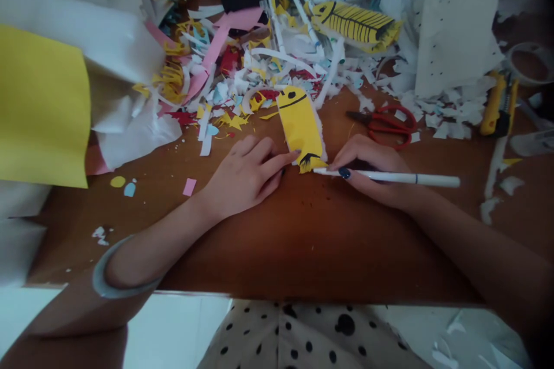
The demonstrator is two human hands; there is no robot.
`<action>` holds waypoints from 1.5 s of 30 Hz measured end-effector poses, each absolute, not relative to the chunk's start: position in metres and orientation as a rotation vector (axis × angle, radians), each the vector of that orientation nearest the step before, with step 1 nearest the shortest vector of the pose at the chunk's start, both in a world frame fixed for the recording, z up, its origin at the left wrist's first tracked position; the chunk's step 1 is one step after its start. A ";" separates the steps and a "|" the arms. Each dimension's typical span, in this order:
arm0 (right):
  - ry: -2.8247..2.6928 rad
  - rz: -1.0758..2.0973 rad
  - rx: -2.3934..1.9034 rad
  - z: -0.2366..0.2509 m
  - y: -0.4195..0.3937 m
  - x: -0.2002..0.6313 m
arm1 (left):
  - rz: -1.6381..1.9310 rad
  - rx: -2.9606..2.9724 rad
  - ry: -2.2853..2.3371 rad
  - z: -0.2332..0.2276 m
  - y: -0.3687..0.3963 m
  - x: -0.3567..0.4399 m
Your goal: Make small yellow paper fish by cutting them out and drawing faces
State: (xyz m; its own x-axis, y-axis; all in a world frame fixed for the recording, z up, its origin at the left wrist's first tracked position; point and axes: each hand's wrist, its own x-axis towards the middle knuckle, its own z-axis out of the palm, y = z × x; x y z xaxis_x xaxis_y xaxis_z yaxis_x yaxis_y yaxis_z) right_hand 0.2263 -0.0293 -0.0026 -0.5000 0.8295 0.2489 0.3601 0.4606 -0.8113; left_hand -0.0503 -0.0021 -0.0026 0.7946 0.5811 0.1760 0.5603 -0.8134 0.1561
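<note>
The yellow paper fish [300,124] has face and tail inked; its body is bare. At three o'clock, the right hand [372,176] grips the marker [389,177]; the left hand [246,176], fingers loosely extended, pins it.

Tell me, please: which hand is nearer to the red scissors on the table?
The right hand, which holds a white marker, lies just below and left of the red scissors. The left hand is farther left, beyond the yellow paper fish, touching its edge.

Red scissors [389,125] lie on the counter [277,242] beside paper scraps [259,69]; a yellow sheet [41,109] far left, a knife [497,105] right.
</note>
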 end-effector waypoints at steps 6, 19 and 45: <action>-1.981 1.017 -1.067 -0.001 -0.031 0.228 | 0.328 2.873 0.931 -0.002 -0.003 -0.050; -2.006 0.945 -1.057 -0.002 -0.030 0.227 | 0.329 2.876 0.922 -0.003 -0.003 -0.050; -1.916 0.944 -1.098 -0.005 -0.028 0.228 | 0.333 2.889 0.931 -0.004 -0.003 -0.050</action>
State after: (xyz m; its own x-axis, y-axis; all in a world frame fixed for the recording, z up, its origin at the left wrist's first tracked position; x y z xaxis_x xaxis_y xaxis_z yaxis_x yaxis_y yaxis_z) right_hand 0.2277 -0.0282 -0.0048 -0.3749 0.8992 0.2256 0.3687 0.3679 -0.8536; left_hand -0.0504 -0.0033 -0.0039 0.7907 0.5853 0.1793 0.5660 -0.8106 0.1501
